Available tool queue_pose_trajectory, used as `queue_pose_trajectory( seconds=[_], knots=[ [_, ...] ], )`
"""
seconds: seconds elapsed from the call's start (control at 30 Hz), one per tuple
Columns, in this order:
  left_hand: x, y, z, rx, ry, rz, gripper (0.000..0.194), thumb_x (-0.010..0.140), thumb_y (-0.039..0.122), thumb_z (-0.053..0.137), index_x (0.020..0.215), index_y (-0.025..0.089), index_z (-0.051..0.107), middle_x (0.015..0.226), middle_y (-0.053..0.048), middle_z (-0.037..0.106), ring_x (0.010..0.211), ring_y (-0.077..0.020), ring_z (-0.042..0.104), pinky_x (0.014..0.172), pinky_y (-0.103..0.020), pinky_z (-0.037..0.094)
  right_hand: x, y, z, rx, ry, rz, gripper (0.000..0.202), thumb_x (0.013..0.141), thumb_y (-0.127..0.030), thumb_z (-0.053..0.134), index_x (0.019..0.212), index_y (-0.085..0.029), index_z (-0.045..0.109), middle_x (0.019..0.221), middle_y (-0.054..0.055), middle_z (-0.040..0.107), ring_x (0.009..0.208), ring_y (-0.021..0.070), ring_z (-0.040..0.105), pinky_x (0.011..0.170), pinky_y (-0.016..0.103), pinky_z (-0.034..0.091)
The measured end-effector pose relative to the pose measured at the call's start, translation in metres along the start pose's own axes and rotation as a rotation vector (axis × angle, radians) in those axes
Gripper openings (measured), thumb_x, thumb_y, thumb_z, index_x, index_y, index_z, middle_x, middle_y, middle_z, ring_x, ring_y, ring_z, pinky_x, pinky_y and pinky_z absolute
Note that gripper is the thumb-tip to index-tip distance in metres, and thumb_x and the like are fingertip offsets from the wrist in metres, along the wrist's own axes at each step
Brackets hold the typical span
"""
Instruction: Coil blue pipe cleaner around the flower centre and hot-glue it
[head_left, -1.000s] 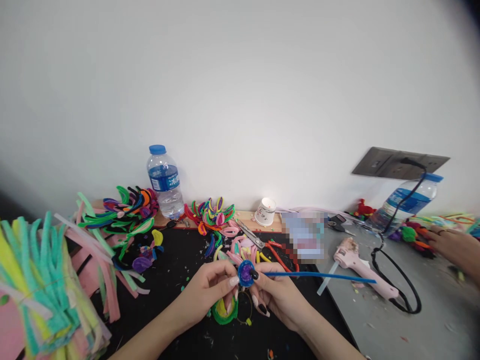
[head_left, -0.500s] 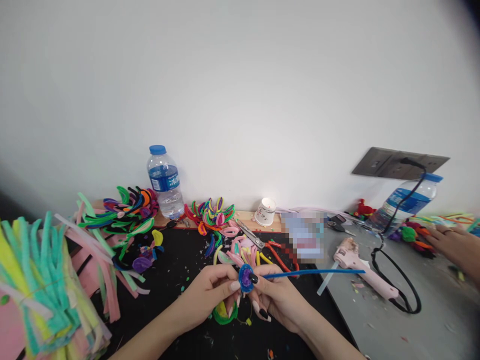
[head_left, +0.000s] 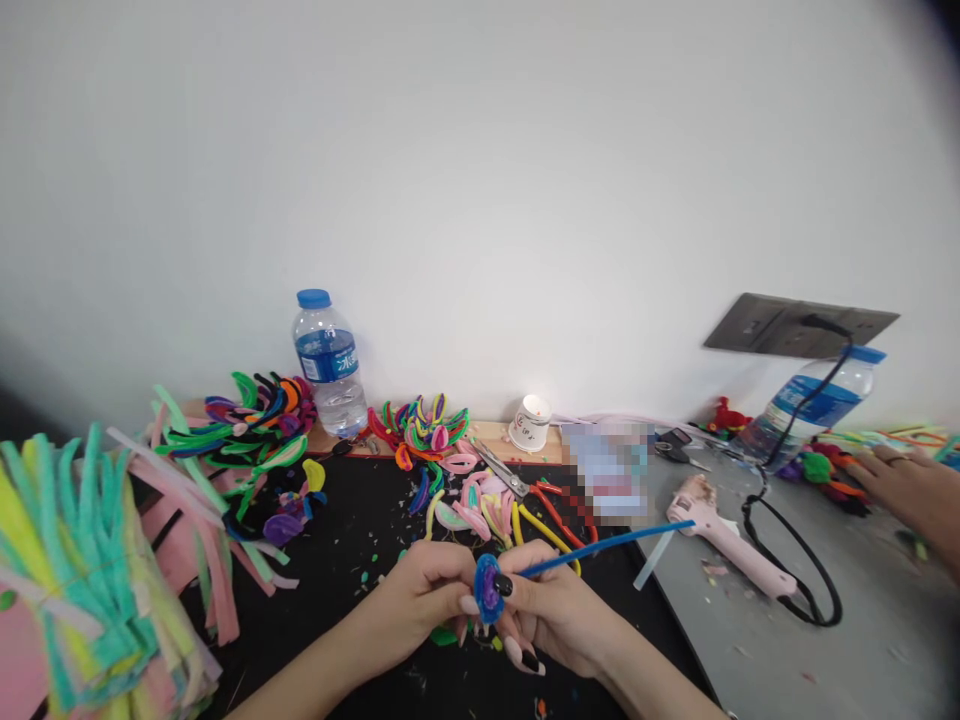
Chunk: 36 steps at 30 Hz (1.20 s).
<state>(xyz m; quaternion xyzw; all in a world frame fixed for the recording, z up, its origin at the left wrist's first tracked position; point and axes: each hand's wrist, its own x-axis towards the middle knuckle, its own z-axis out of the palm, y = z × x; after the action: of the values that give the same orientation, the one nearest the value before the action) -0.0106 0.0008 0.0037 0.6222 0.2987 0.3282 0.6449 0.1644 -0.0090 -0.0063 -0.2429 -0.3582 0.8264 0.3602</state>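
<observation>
Between my two hands is a coiled pipe cleaner (head_left: 488, 590), blue around a purple middle, with a long straight blue end pointing to the right. My left hand (head_left: 427, 600) pinches the coil's left edge between thumb and finger. On the other side, my right hand (head_left: 559, 610) presses thumb and finger on the coil where the straight end comes out. A green piece (head_left: 444, 635) lies on the black mat just beneath my left fingers, mostly hidden. Beyond my hands sit pink pipe cleaner loops (head_left: 476, 505) and red-handled scissors (head_left: 517, 482).
Bundled pipe cleaners (head_left: 82, 570) fill the left. A water bottle (head_left: 328, 360) and a paper cup (head_left: 531, 423) stand along the wall. At right lies a pink glue gun (head_left: 731, 545) with a black cord. Another person's hand (head_left: 900, 490) rests at the far right.
The coil has turned and sunk slightly in my hands. Its straight blue end now slants up to the right instead of lying nearly level. Both hands keep their pinch.
</observation>
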Motion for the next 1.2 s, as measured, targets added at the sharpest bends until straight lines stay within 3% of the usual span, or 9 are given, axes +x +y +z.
queue_pose_trajectory(
  seconds=[0.33, 0.8, 1.07, 1.2],
  knots=[
    [0.0, -0.004, -0.002, 0.212, 0.01, 0.098, 0.047, 0.079, 0.051, 0.052, 0.062, 0.01, 0.069, 0.054, 0.0, 0.05, 0.051, -0.0109, 0.049, 0.049, -0.02, 0.041, 0.0, 0.005, -0.005, 0.022, -0.046, 0.022, 0.028, 0.073, -0.033, 0.071, 0.068, -0.006, 0.062, 0.047, 0.003, 0.061, 0.031, 0.0069, 0.052, 0.028, 0.013, 0.037],
    [-0.002, -0.002, -0.004, 0.427, 0.092, 0.238, 0.029, 0.08, 0.018, 0.051, 0.055, 0.012, 0.063, 0.052, 0.004, 0.044, 0.05, -0.0089, 0.042, 0.052, -0.018, 0.033, -0.001, 0.007, -0.007, 0.074, -0.06, 0.014, 0.023, 0.072, -0.029, 0.072, 0.072, -0.009, 0.06, 0.049, 0.004, 0.063, 0.033, 0.0087, 0.054, 0.029, 0.013, 0.037],
    [-0.003, -0.003, -0.002, 0.485, 0.1, 0.294, 0.028, 0.081, 0.016, 0.048, 0.056, 0.013, 0.061, 0.053, 0.003, 0.045, 0.051, -0.0093, 0.043, 0.052, -0.018, 0.033, -0.002, 0.008, -0.009, 0.074, -0.069, 0.034, 0.026, 0.069, -0.031, 0.074, 0.072, -0.009, 0.061, 0.05, 0.005, 0.064, 0.033, 0.0093, 0.054, 0.028, 0.013, 0.038],
    [-0.003, -0.005, -0.002, 0.505, 0.087, 0.31, 0.034, 0.084, 0.024, 0.047, 0.056, 0.014, 0.061, 0.053, 0.003, 0.046, 0.05, -0.0098, 0.043, 0.051, -0.018, 0.034, -0.001, 0.008, -0.011, 0.054, -0.092, 0.069, 0.028, 0.07, -0.031, 0.073, 0.068, -0.004, 0.063, 0.05, 0.007, 0.063, 0.033, 0.0083, 0.054, 0.028, 0.012, 0.038]
  ],
)
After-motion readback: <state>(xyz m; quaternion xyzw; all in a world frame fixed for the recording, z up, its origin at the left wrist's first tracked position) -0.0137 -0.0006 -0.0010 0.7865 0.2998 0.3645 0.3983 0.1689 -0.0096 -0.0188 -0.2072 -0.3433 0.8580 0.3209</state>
